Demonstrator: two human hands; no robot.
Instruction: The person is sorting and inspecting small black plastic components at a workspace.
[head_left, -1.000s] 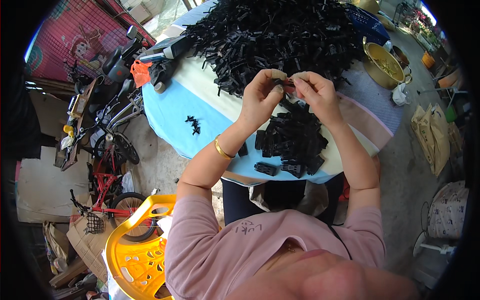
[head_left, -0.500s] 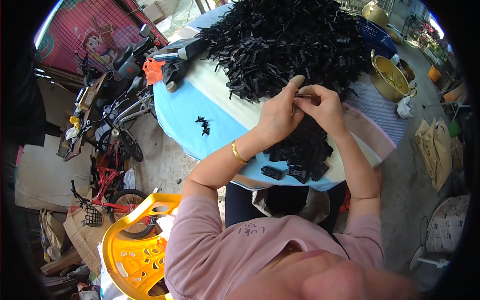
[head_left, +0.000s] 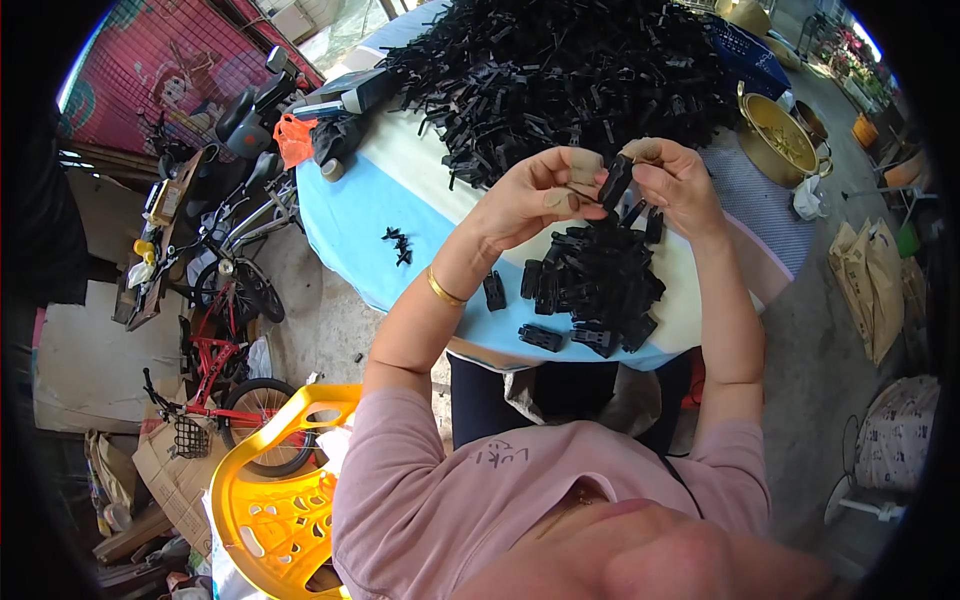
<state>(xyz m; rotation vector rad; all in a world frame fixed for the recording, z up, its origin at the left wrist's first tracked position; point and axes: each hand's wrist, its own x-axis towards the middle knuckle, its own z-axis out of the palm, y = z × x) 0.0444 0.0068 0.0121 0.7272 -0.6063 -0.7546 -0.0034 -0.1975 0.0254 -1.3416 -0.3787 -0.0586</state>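
While both my hands pinch it, a slim black plastic clip (head_left: 614,182) sits at upper centre of the frame.
Left hand (head_left: 530,195) and right hand (head_left: 680,180) grip it; gold pot (head_left: 778,135) at upper right holds small pieces.

Both forearms rise from the near edge and meet far ahead. The left hand (head_left: 530,195) curls with its taped thumb and forefinger pinched together. The right hand (head_left: 678,180) faces it, taped fingertips closed toward the left's, wrists bent inward.
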